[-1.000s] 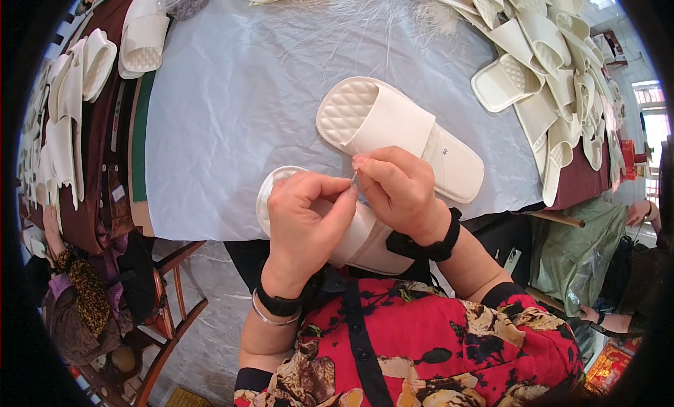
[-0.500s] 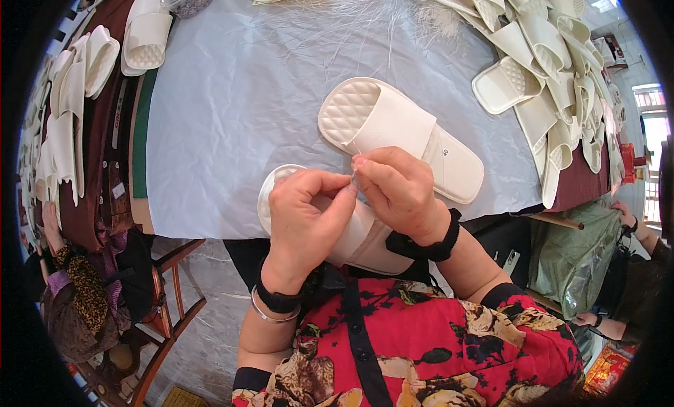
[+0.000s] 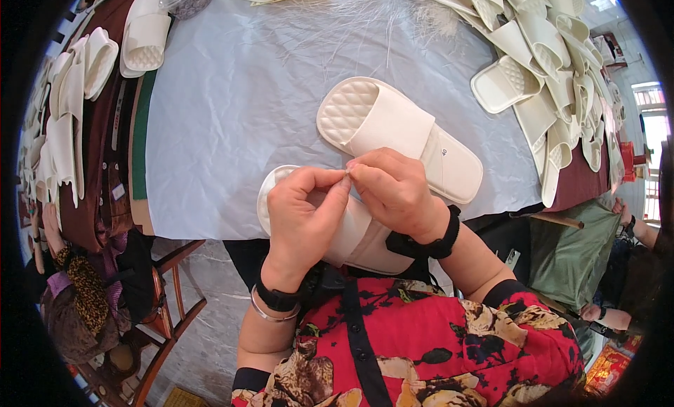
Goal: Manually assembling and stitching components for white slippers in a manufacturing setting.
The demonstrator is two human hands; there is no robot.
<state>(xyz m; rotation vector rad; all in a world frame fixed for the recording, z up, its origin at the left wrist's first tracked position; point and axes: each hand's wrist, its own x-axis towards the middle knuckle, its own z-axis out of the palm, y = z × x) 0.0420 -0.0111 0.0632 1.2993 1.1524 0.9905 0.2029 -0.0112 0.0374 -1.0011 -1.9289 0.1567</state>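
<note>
Farther white slipper [image 3: 393,122], 1 pc. At its near edge: my L hand [image 3: 300,214] & R hand [image 3: 397,196], pinched on tiny item [image 3: 347,174], type unclear.

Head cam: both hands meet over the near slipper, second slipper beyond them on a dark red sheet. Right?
Wrong on colour: the head view shows a pale blue-grey sheet, not dark red. The rest stands: left hand and right hand meet over the near slipper, with the second slipper beyond them.
</note>
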